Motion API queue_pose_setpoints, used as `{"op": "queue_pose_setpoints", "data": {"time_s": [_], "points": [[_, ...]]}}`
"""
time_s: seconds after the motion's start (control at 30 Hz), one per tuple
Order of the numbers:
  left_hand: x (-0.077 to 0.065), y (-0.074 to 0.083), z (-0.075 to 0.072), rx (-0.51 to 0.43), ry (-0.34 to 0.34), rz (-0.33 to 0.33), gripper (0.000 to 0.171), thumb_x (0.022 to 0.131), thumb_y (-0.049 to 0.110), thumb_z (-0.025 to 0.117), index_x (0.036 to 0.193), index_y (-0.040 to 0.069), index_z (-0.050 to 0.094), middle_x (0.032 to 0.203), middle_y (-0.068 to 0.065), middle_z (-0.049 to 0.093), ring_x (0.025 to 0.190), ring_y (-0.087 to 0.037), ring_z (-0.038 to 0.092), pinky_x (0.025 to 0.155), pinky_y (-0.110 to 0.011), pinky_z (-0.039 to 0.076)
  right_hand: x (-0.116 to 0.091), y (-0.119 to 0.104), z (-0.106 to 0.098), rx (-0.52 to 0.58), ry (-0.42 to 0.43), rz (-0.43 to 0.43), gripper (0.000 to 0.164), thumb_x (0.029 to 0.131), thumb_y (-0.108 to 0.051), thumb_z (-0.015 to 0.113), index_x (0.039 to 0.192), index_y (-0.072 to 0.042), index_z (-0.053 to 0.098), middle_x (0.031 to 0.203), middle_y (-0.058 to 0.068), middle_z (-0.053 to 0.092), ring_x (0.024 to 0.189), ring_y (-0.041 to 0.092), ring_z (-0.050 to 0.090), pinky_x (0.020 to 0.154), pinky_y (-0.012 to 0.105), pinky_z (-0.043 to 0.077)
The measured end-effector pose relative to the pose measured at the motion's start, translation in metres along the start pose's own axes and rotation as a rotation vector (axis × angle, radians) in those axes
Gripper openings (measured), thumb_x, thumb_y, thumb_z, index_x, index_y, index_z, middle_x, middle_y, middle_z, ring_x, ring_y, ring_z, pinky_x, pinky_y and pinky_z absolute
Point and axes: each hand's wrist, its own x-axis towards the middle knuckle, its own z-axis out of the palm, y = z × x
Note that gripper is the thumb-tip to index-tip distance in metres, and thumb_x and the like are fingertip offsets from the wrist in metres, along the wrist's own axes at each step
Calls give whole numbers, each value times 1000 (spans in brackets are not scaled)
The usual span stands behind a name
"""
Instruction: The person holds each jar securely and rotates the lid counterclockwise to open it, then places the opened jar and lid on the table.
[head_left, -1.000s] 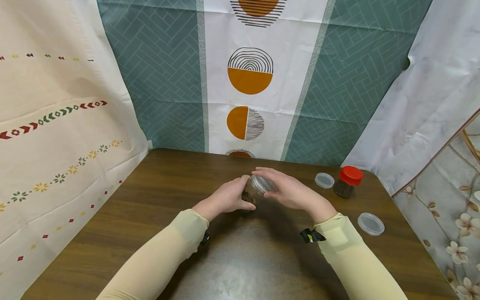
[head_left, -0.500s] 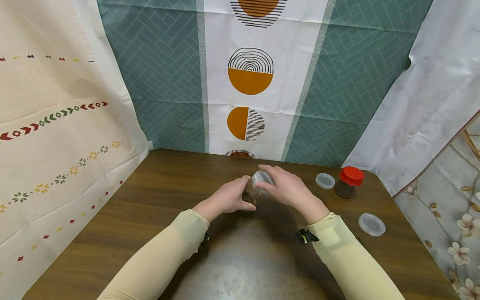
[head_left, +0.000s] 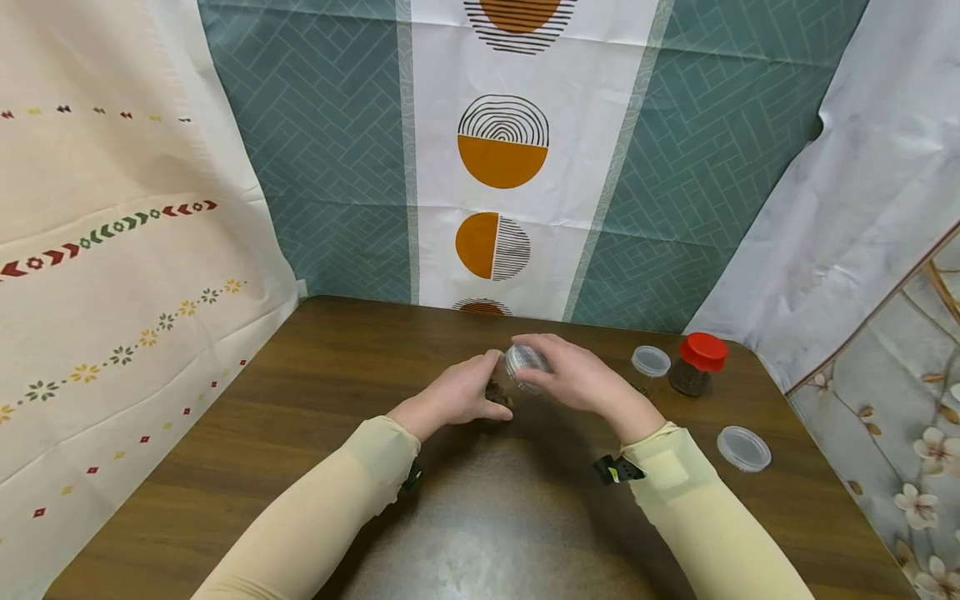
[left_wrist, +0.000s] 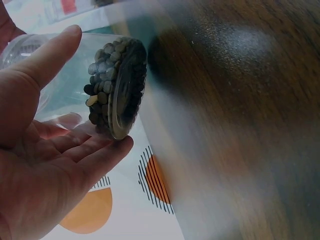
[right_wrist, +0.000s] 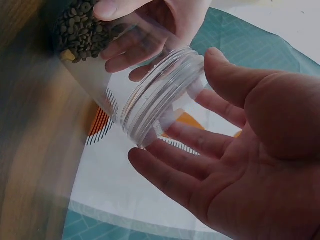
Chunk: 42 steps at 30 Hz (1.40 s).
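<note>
Jar [left_wrist: 77, 82]: between both hands, mostly hidden in my head view.
Left hand [head_left: 455, 392]: fingers curled around its body.
Right hand [head_left: 581, 379]: fingers curved around its ribbed top [right_wrist: 162, 95]; if lidded, I cannot tell.

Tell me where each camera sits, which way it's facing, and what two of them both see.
Head: worn on the head, facing forward and down over the wooden table and hanging patterned cloth; both sleeves, left grip and right grip show.
Left wrist: faces the left grip's work, curled around a clear jar with dark pellets inside; the left grip fills the left side.
Right wrist: faces the right grip at the jar's ridged end; part of the left grip shows at top.
Shared: both wrist views show jar, pellets, table and cloth.
</note>
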Motion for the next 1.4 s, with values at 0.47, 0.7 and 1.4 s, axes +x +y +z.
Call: {"op": "queue_pose_setpoints", "data": {"time_s": [0.47,0.7,1.4], "points": [[0,-3,-1,-10,-14,-8,88,90,39,95,153,2,46,136,-13,66,118,-27,67,104,-47,56,-3,1,-3,20,-74,-110,69,109,-15,72,169,-4,41,172,21,39,149,41,51,119,61,42],[1,-2,-1,-7,-17,-9,87,90,37,96,153,2,46,137,-13,66,119,-27,67,104,-47,55,-4,1,-3,45,-64,-140,74,108,-12,73,172,-6,36,176,20,33,151,41,48,119,60,43],[0,0,1,-18,-24,-18,84,90,35,96,151,4,48,134,-16,66,113,-26,66,101,-47,56,1,-7,8,-71,2,165,78,109,-54,67,169,-10,45,162,24,51,137,44,60,111,65,48]]}}
